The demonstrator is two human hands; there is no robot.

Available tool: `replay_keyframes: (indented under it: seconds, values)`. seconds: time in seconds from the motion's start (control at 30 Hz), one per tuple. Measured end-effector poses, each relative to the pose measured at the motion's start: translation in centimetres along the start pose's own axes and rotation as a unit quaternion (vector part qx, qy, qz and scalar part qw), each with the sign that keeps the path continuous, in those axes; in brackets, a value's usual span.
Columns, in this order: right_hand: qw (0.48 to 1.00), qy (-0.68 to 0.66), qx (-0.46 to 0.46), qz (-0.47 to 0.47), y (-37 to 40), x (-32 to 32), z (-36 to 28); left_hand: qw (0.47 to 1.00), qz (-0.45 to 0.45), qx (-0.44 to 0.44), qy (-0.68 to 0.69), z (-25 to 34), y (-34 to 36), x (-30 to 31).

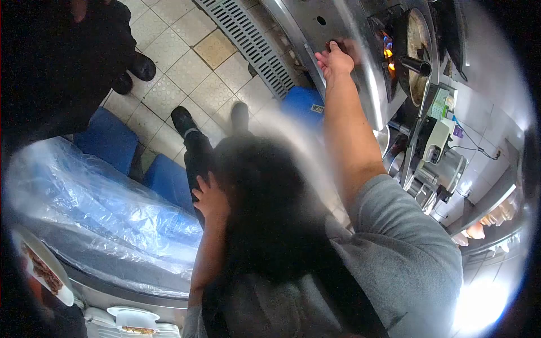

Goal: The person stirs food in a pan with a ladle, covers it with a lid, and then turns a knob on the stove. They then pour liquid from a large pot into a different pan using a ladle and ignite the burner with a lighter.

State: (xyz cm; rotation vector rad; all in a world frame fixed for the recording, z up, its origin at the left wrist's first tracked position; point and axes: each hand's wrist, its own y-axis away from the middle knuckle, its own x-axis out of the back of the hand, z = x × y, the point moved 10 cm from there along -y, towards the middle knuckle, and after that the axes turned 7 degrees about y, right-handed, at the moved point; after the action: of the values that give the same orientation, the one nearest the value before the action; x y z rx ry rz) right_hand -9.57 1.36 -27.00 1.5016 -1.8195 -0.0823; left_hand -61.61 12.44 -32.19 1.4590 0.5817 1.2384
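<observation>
While flame (387,53) burns just beyond the grip, the right hand (336,61) pinches the stove knob (337,43): small, stiff, likely greasy, best held by its rim.

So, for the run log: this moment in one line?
right hand: on dark knob, steel stove front | left hand: on dark trouser leg | orange burner flame: lit

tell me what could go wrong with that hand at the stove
Burn: the right hand is on the stove front, close to the flame beside the wok, so a flare might reach it. Bump: another person stands close by, and a knock while reaching could push that hand toward the heat.
</observation>
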Motion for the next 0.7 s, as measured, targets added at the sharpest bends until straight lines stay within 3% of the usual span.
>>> replay_keyframes:
  seconds: [0.7]
  values:
    - [1.000, 0.017, 0.007, 0.002, 1.1, 0.2, -0.7, 1.000, -0.022, 0.010, 0.008, 0.5, 0.2, -0.3]
